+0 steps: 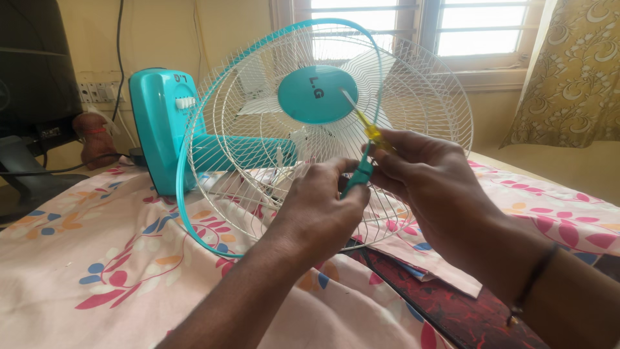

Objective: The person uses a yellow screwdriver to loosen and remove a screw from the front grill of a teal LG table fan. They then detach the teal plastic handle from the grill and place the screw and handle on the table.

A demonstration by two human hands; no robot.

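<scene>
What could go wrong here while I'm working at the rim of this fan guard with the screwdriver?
The screwdriver tip points in among the thin white wires of the front guard; a slip could bend them or reach the blades behind. The left hand pinches the teal rim clip right beside the right hand holding the tool, so a slip might jab fingers. The fan lies on soft floral bedding and may shift.

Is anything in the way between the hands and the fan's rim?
Nothing visible. The left hand already pinches the teal rim of the fan guard, and the right hand holds a yellow screwdriver right beside it.
</scene>
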